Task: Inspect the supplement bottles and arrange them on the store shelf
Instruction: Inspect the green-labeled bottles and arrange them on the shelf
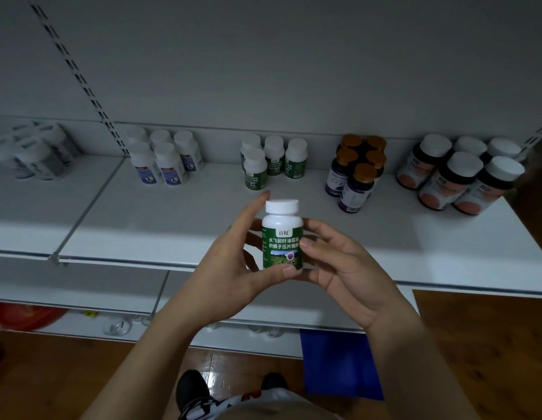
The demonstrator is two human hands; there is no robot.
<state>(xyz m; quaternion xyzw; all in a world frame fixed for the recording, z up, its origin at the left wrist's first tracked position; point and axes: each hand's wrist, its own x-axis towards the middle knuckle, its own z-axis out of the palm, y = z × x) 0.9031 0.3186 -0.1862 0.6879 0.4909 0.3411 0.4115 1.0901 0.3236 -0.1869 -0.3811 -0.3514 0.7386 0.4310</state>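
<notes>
White store shelf (187,213) behind the fingers. Green-label supplement bottle (282,234) upright, pinched between left hand (230,268) and right hand (348,268), fingers curled round its sides; matching green bottles (274,159) beyond the fingertips. Could slip from so light a pinch, toppling neighbours.

Black shoes (191,389), black-and-white patterned garment (209,405)

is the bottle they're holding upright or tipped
Upright: the green-label bottle stands vertical between the left hand and right hand, its white cap on top and label text level.
</notes>
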